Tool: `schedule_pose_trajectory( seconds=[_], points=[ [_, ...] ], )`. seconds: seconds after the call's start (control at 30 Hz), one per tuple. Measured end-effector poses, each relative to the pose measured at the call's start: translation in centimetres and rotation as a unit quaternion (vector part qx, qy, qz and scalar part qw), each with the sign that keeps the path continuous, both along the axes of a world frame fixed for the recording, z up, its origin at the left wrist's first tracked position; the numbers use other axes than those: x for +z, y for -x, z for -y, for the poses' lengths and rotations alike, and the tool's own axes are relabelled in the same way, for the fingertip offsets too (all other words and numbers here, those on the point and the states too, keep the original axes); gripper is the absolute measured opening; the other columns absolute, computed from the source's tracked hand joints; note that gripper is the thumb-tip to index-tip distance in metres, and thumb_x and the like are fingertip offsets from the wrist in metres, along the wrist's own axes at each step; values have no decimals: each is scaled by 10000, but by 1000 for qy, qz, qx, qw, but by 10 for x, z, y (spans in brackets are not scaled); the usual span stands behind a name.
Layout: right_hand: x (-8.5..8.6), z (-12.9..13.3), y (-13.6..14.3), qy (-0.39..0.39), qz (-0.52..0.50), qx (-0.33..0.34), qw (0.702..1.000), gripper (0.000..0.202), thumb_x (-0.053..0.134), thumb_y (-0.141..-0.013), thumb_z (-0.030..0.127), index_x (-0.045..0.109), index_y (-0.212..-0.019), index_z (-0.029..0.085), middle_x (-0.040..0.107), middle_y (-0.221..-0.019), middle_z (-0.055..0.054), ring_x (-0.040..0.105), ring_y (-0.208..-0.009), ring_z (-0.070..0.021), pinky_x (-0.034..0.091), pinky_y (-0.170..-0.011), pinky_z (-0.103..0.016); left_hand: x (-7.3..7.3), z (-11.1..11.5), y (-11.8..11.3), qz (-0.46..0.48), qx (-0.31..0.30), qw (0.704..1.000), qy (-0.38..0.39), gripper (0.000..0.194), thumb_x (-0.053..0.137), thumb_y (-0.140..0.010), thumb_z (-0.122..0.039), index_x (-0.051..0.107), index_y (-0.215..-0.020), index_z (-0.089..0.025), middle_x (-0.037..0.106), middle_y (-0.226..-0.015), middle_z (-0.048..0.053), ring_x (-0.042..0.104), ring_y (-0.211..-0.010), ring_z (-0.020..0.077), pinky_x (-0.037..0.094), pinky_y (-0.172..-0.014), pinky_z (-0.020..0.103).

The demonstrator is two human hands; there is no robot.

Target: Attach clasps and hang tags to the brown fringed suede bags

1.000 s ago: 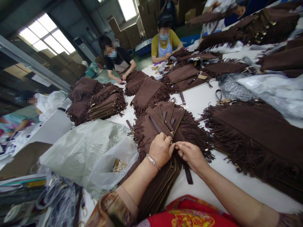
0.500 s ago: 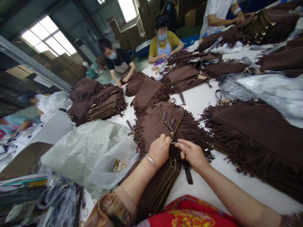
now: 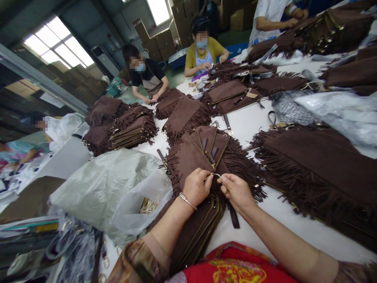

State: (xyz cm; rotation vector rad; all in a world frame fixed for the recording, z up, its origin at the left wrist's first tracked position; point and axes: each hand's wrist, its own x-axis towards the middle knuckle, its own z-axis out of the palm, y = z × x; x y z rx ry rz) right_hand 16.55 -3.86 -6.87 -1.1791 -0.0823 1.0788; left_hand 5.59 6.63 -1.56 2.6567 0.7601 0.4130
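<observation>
A thin white cord (image 3: pixel 216 174) curves between my two hands, above a dark brown fringed bag (image 3: pixel 191 157). My right hand (image 3: pixel 238 192) pinches the cord's right end between thumb and fingertips. At its other end my left hand (image 3: pixel 196 186), wearing a silver bangle, is closed with thumb and fingertips together; the cord's left end meets these fingers. Exactly what else the left fingers hold is hidden. Beneath my left wrist lies a stack of brown bags with gold zippers (image 3: pixel 203 232). A dark strap (image 3: pixel 234 217) hangs down below my right hand.
A clear plastic bag (image 3: pixel 132 212) holding white cords and tags (image 3: pixel 148 205) lies left of my hands. Stacked fringed bags (image 3: pixel 132 131) and a large fringed bag (image 3: pixel 321 157) cover much of the white table (image 3: pixel 247 122). Several co-workers handle things across it.
The cord now bows upward between my hands, and my right fingers have curled in closer to the pinch. Across the table, the co-workers' hands have shifted.
</observation>
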Motion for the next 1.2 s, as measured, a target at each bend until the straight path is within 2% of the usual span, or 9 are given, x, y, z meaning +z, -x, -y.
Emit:
schedule_pose_trajectory(
  seconds=[0.2,0.37,0.53,0.63,0.9,1.2],
  points=[
    [9,3,9,-47,16,27,998,204,684,-777,359,602,-839,183,626,-631,16,388,-427,-42,191,-379,-179,-1,0,2,20,-8,1000,8,196,498,-933,-259,669,-917,-163,648,-833,63,601,-781,158,478,-733,261],
    [11,9,8,-51,85,87,991,211,648,-823,383,629,-859,176,542,-509,47,347,-411,-48,191,-397,-194,-2,-3,3,31,-15,999,18,194,491,-932,-235,666,-892,-164,651,-811,61,603,-777,158,478,-735,263],
    [10,6,6,-39,166,88,981,206,662,-794,361,641,-826,158,496,-482,53,387,-433,-63,242,-418,-200,-1,-4,4,40,-17,999,27,185,498,-929,-230,664,-883,-164,661,-816,61,601,-772,156,477,-737,261],
    [7,5,6,-28,162,89,982,202,671,-767,354,633,-784,156,454,-464,66,370,-422,-65,227,-408,-204,-2,-5,4,43,-14,999,28,182,505,-926,-235,667,-884,-164,667,-817,61,606,-773,156,479,-742,259],
    [3,4,7,8,150,73,986,186,680,-724,338,634,-753,160,452,-466,66,341,-409,-62,202,-393,-206,-2,-5,5,43,-6,998,36,189,503,-929,-254,665,-884,-167,668,-818,62,612,-782,156,483,-751,262],
    [16,-4,14,34,73,33,996,238,740,-644,369,602,-687,180,432,-434,83,304,-370,-52,161,-366,-205,-3,9,8,69,-8,998,10,167,485,-936,-244,613,-862,-167,627,-860,75,597,-823,160,500,-766,268]
  ],
)
